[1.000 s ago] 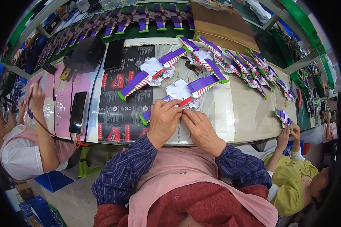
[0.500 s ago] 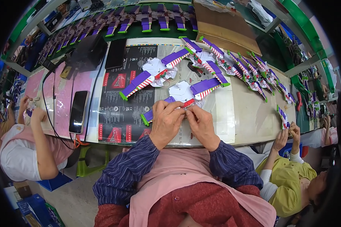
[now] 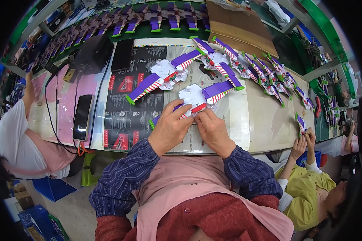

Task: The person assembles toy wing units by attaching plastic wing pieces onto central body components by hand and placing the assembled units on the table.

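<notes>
by the near edge of the pale, flat surface (image 3: 265,130), the left hand (image 3: 169,130) gripped a white plastic assembly with purple, red-striped wings (image 3: 191,95), seemingly steadying it for the right hand (image 3: 214,130), bunched against it, its grip too hidden to tell.

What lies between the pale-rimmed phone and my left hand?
The head view shows a black cable, then a printed sheet, between phone and left hand.

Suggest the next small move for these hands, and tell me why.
Perhaps a gentle press with the right hand at the edge by the red part, while the left hand braces the winged toy: both hands meet there, and whatever the right one pinches is hidden, so a light touch seems safer.
</notes>
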A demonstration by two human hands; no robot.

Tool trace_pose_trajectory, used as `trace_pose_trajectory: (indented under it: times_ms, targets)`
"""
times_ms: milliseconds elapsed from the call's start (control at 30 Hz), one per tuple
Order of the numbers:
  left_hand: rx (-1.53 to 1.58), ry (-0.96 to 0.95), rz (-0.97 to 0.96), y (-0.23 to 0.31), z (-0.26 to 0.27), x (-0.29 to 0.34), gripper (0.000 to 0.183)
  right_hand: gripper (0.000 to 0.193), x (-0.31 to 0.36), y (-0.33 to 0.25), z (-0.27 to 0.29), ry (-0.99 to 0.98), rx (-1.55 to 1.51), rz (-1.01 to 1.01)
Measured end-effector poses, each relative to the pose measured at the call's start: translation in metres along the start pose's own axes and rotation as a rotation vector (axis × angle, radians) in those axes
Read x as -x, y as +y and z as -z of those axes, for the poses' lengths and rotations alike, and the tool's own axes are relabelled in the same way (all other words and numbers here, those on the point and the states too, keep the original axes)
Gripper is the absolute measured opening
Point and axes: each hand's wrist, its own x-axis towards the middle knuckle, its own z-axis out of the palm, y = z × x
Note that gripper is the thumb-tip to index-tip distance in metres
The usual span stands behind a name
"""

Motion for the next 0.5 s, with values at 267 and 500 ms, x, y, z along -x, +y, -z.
trace_pose_trajectory:
  times_ms: [267, 500]
  targets:
    - [-0.178, -0.110, -0.108, 0.000, 0.005, 0.013, 0.031, 0.013, -0.004, -0.003, 0.004, -0.109, 0.120, -0.020]
    - [-0.378, -0.156, -0.147, 0.016, 0.005, 0.015, 0.038, 0.013, -0.008, -0.004, 0.008, -0.151, 0.178, -0.035]
